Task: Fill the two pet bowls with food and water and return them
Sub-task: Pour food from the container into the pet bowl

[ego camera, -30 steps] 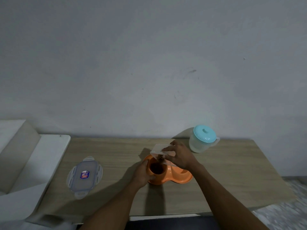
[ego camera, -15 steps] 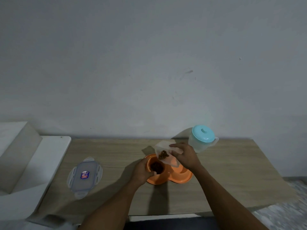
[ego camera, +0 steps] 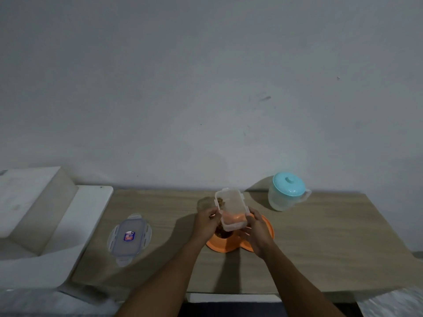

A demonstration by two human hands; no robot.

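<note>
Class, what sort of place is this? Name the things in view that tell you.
Probably a plain room in a home: a wooden table against a bare grey wall, an orange double pet bowl on it under a hand-held food container, and a teal-lidded jug.

Held between left grip (ego camera: 207, 221) and right grip (ego camera: 256, 234): translucent, smooth plastic container (ego camera: 231, 205). Beneath them, smooth orange plastic bowl (ego camera: 220, 246). Left of the left grip, clear plastic lid (ego camera: 129, 236). Beyond the right grip, frosted plastic jug (ego camera: 282, 199). Matt wood-grain worktop (ego camera: 325, 243).

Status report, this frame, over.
Hands: left hand and right hand grip food container over orange pet bowl, kibble in left well. Lidded water jug untouched. Nothing obstructing.
</note>
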